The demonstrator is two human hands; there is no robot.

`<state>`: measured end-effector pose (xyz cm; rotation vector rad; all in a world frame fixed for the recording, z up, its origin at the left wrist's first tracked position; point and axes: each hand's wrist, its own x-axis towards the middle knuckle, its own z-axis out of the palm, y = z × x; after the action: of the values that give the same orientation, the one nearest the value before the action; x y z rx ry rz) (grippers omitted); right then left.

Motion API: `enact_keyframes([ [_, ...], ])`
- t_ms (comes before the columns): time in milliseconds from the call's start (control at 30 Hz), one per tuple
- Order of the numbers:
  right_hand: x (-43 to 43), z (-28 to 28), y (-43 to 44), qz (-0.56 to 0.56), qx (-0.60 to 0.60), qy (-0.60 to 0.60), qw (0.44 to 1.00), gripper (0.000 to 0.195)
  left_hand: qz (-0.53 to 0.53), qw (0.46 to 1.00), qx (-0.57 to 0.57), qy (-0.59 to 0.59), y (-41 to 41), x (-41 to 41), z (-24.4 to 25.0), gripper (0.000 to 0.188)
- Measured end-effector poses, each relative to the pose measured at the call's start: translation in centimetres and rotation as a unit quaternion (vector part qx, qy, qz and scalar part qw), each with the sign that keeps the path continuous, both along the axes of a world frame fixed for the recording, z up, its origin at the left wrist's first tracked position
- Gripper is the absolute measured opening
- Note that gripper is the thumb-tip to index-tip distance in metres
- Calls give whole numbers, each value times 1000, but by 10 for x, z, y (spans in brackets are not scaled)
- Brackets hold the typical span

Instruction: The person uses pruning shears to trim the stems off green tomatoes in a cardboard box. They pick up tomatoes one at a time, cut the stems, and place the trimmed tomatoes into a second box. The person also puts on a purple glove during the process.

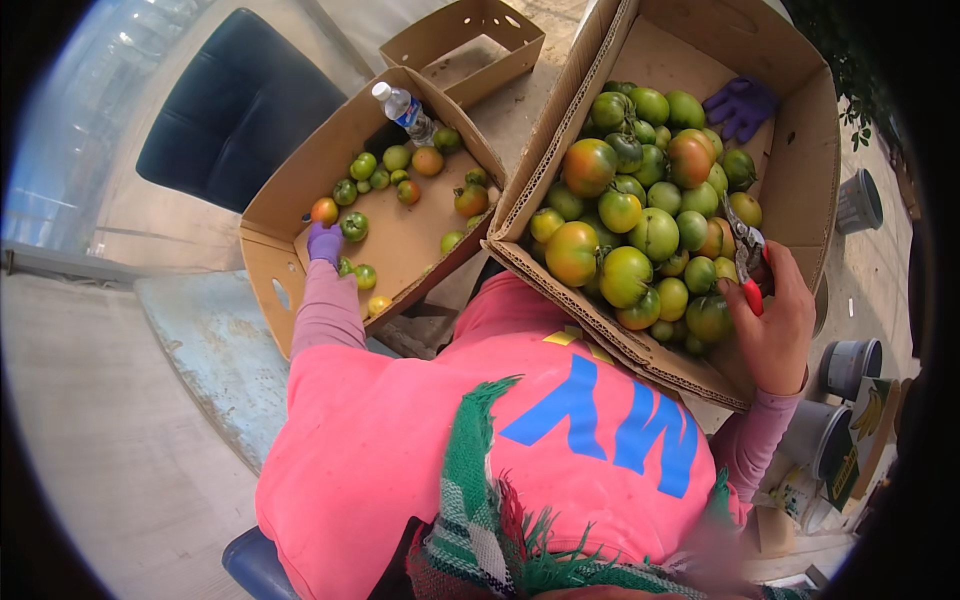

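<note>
My left hand (325,244), in a purple glove, reaches into the shallower cardboard box on the left (405,259). An orange-green tomato (324,211) is at its fingertips, partly covering the fingers. A green tomato (355,226) lies just beside that hand, and several small green and orange tomatoes are spread over the box floor. My bare right hand (780,315) grips pruning shears (752,295) by their red handles. Their metal blades point up over a large cardboard box (802,187), heaped with green and orange tomatoes (654,234).
A plastic bottle (405,112) stands in the left box. A loose purple glove (741,109) lies in the large box. Behind are another cardboard box (517,64) and a dark padded panel (232,112). Buckets (851,367) and a banana carton (862,435) stand at the right.
</note>
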<state>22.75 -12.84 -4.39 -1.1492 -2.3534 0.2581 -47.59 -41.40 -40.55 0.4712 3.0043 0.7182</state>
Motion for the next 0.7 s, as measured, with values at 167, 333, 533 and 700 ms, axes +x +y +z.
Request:
enact_keyframes([
  [167,0,-4,-1,-1,8,0,1000,53,-5,999,-51,8,3,-6,-11,48],
  [333,0,-1,0,9,7,11,1000,52,-75,994,65,-41,18,7,5,58],
  [533,-2,-1,-2,1,-3,53,999,50,-159,985,-55,37,38,36,1,79],
  [700,0,-1,0,-5,8,92,996,49,-75,992,74,-70,55,22,33,71],
])
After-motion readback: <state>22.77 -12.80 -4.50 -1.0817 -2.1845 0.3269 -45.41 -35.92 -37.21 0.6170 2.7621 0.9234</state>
